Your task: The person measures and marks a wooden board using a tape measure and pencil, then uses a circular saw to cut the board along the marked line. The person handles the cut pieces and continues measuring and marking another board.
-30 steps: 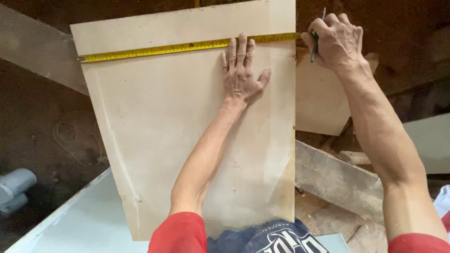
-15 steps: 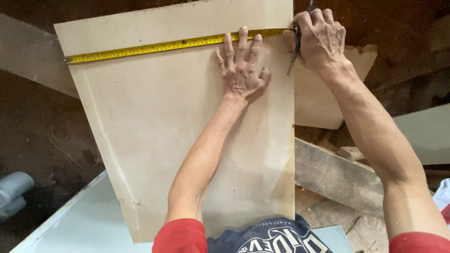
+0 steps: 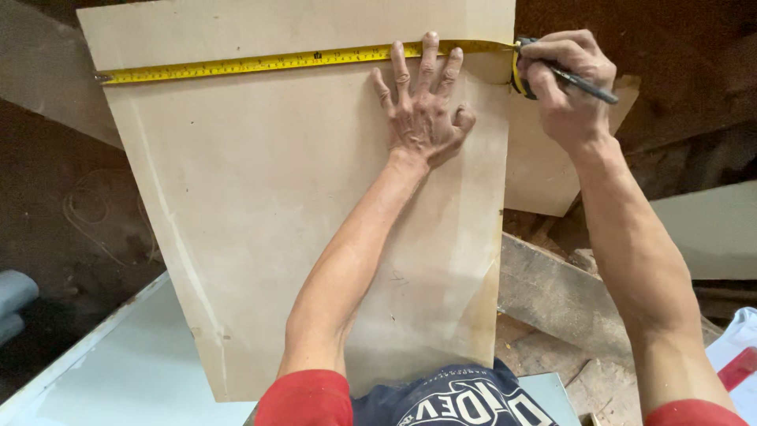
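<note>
A large pale plywood board [image 3: 260, 213] lies in front of me. A yellow measuring tape [image 3: 260, 61] stretches across its far part, hooked on the left edge. My left hand [image 3: 422, 110] lies flat on the board with fingers spread, fingertips on the tape. My right hand [image 3: 564, 83] is at the board's right edge, gripping the tape's case [image 3: 519, 75] and a dark pencil [image 3: 587, 83] together.
A second pale board [image 3: 552, 166] lies under the right edge. Rough wooden planks [image 3: 568, 300] and debris sit at the lower right. A light grey panel [image 3: 102, 371] is at the lower left, a grey pipe [image 3: 12, 300] at the far left.
My right hand has shifted at the board's right edge, and the pencil now points to the right instead of upright. The left hand keeps pressing the tape.
</note>
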